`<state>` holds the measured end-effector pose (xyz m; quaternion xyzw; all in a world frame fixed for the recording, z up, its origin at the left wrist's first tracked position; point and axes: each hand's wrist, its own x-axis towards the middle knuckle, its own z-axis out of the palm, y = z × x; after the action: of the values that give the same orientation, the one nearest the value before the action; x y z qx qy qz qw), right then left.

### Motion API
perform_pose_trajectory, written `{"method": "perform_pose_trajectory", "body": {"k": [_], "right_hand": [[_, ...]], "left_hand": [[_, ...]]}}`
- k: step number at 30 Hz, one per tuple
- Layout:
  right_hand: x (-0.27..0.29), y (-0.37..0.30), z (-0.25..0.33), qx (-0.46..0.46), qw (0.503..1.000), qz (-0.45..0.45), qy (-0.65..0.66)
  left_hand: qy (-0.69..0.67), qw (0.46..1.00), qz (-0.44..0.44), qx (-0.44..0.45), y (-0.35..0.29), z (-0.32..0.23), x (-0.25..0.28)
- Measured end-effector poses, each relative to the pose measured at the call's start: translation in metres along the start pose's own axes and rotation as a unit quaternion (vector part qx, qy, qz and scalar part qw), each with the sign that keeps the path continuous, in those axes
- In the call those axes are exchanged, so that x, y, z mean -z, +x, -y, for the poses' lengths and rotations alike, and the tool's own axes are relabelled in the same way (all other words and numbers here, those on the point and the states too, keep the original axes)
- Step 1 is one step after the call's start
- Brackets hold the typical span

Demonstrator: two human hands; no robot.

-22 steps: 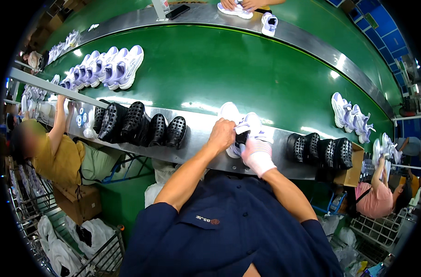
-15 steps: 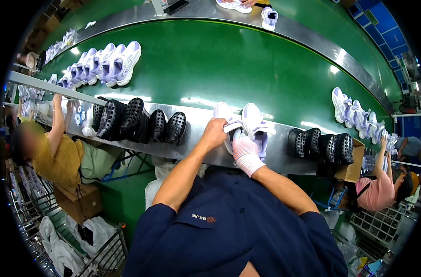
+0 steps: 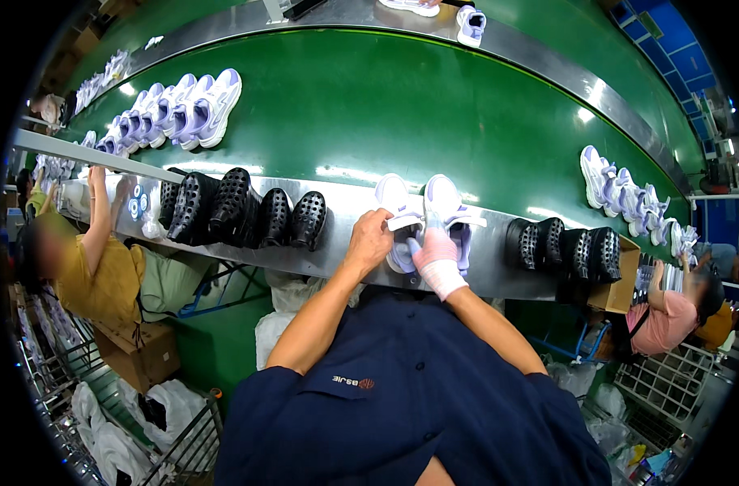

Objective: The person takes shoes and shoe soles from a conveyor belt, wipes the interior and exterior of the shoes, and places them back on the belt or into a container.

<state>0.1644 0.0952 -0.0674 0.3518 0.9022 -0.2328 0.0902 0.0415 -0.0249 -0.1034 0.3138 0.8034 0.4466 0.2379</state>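
A pair of white and lilac sneakers stands on the metal ledge before me, toes pointing away: a left sneaker (image 3: 392, 191) and a right sneaker (image 3: 442, 194). White straps stick out sideways near their openings. My bare left hand (image 3: 371, 240) is closed on the outer side of the left sneaker, by its strap. My right hand (image 3: 436, 254), in a pale striped glove, lies over the inner sides of the pair. Its fingers stretch toward the right sneaker's tongue and its thumb points apart, at the left sneaker's opening. The fingertips are partly blurred.
Black perforated shoe forms (image 3: 233, 206) stand left on the ledge, more forms (image 3: 578, 249) right beside a cardboard box (image 3: 626, 275). Sneaker rows (image 3: 211, 109) lie on the green conveyor belt (image 3: 329, 105). A metal bar (image 3: 110, 156) crosses at left. People work on both sides.
My right hand has come out of the left sneaker's opening and shifted toward the right sneaker. My left hand stays at the left sneaker. The co-worker's arms at right have lowered.
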Motion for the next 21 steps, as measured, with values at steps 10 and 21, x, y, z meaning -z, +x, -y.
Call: {"method": "perform_pose_trajectory", "body": {"k": [10,21], "right_hand": [[-0.032,0.025,0.010,-0.020,0.998,-0.048,0.029],[0.051,-0.041,-0.094,-0.128,0.969,-0.161,0.136]], "left_hand": [[0.091,0.994,-0.007,0.055,-0.021,0.000,-0.013],[0.110,0.978,0.017,-0.177,-0.087,-0.029,0.006]]}}
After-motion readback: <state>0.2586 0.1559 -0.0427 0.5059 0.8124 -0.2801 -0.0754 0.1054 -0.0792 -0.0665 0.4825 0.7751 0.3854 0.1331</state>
